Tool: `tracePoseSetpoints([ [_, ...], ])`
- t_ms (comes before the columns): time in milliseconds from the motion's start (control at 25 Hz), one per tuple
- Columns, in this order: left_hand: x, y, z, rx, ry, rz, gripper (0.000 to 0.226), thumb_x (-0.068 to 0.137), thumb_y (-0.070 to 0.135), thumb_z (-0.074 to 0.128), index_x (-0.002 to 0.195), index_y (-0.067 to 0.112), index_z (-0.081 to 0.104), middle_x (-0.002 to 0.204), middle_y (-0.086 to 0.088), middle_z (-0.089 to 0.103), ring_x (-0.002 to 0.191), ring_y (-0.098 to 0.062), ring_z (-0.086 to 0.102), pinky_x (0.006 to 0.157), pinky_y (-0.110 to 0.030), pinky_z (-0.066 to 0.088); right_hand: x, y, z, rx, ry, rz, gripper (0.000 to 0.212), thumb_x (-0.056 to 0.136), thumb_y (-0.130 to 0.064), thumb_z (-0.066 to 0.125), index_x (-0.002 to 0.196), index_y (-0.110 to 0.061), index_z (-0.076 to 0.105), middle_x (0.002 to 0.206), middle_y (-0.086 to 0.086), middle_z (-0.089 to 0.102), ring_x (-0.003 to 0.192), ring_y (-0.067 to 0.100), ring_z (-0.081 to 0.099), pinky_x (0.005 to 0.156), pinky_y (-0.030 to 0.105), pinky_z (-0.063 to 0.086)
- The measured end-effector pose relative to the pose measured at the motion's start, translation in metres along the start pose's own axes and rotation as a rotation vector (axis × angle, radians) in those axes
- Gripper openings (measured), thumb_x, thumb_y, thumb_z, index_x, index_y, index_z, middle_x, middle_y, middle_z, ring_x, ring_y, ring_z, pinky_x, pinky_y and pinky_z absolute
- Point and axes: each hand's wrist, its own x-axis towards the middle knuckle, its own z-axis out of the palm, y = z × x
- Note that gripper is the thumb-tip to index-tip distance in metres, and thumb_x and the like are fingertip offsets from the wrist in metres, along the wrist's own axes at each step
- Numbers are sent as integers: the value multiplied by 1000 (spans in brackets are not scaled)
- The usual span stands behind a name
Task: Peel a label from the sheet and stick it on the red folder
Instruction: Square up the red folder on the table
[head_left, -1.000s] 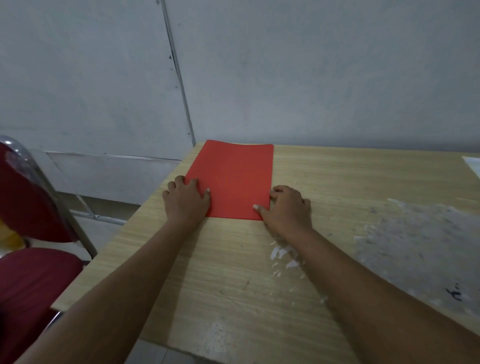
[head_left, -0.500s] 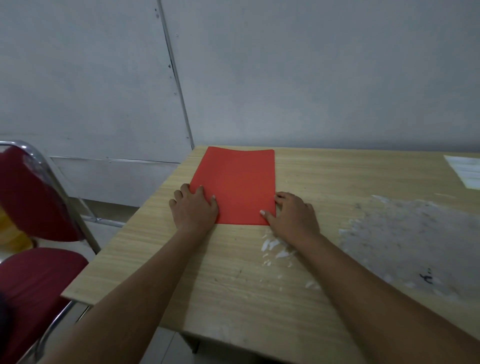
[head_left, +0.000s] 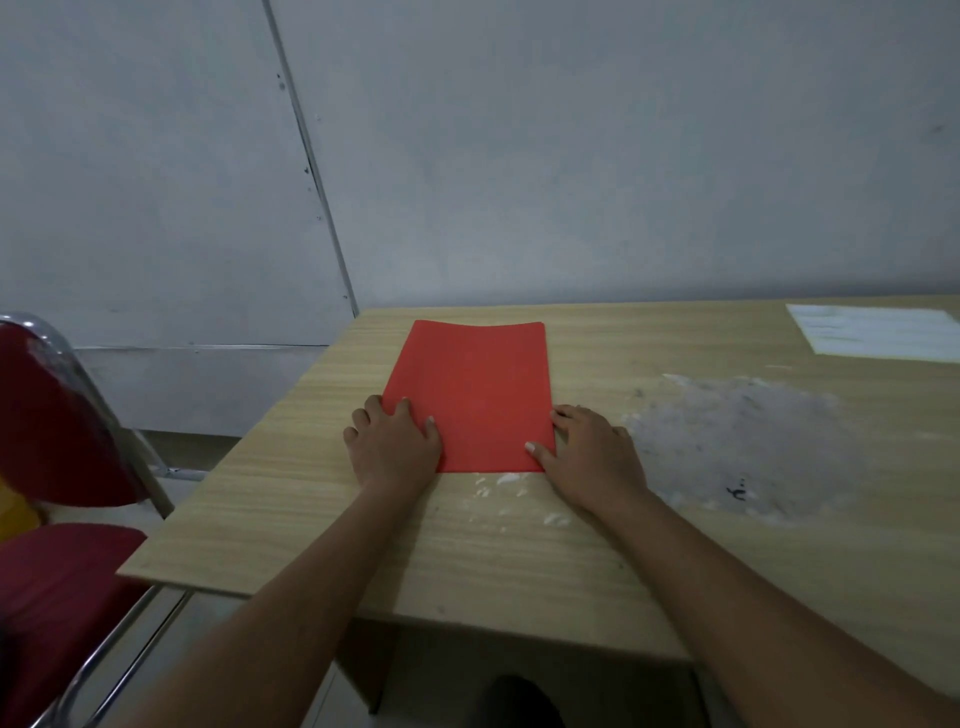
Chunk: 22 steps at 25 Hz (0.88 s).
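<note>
The red folder (head_left: 475, 395) lies flat on the wooden table (head_left: 291, 499), near its far left corner. My left hand (head_left: 392, 447) rests palm down on the folder's near left corner, fingers spread. At the near right corner my right hand (head_left: 589, 457) lies flat, its thumb on the folder's edge. Neither hand holds anything. A white label sheet (head_left: 878, 330) sits at the far right of the table, well away from both hands.
A red padded chair with a chrome frame (head_left: 57, 467) stands left of the table. A large whitish scuffed patch (head_left: 737, 441) and small white flecks (head_left: 514, 499) mark the tabletop. A grey wall runs behind the table.
The view has shifted, bringing the label sheet into sight at the right. Both hands stay on the folder's near corners, and the folder appears slightly nearer.
</note>
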Motion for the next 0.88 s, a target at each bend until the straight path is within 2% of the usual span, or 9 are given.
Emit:
tracePoseSetpoints([
  [400, -45, 31, -9, -42, 4, 37, 53, 93, 51, 40, 129, 17, 58, 133, -15, 50, 121, -34, 46, 100, -48, 36, -41, 32, -26, -38, 2, 29, 71, 89, -65, 49, 144, -20, 48, 152, -6, 46, 142, 16, 37, 113, 42, 30],
  [880, -74, 54, -14, -33, -8, 68, 56, 94, 52, 36, 136, 18, 54, 140, -16, 46, 125, -33, 47, 104, -48, 35, -72, 54, -43, -73, 17, 63, 71, 91, -66, 44, 147, -22, 44, 153, -6, 44, 142, 16, 37, 115, 44, 30],
])
